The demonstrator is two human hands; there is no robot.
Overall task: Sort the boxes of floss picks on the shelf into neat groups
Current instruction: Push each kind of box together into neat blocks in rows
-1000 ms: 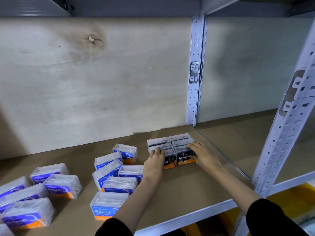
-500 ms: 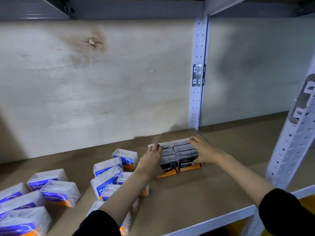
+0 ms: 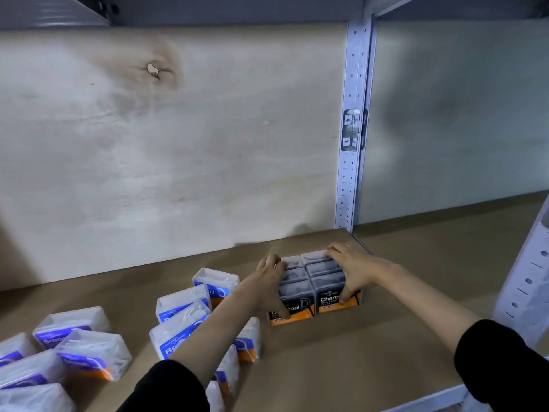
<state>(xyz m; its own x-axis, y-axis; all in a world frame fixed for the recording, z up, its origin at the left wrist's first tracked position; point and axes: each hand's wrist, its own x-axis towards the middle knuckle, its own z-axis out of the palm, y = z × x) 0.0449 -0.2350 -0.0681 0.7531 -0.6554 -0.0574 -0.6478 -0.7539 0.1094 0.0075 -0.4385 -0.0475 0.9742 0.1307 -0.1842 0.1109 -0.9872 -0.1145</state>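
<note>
A tight block of dark charcoal floss-pick boxes (image 3: 298, 289), two wide and three deep, stands on the brown shelf board (image 3: 341, 358) near the back right corner. My left hand (image 3: 265, 288) grips its left side, fingers over the rear boxes and thumb on the front label. On the right side my right hand (image 3: 355, 270) holds it the same way. Clear boxes with blue "Round" labels (image 3: 180, 304) lie loosely left of my left forearm, which hides some of them. Clear "Smooth" boxes (image 3: 69, 325) lie scattered at the far left.
A pale plywood back panel (image 3: 178, 144) closes the rear of the shelf. A perforated metal upright (image 3: 352, 129) rises just behind the charcoal block. Another upright (image 3: 527, 281) stands at the front right. The neighbouring bay's board (image 3: 445, 233) continues to the right.
Both hands have slid the charcoal block back and to the right, toward the rear upright. The blue-labelled boxes have stayed where they were.
</note>
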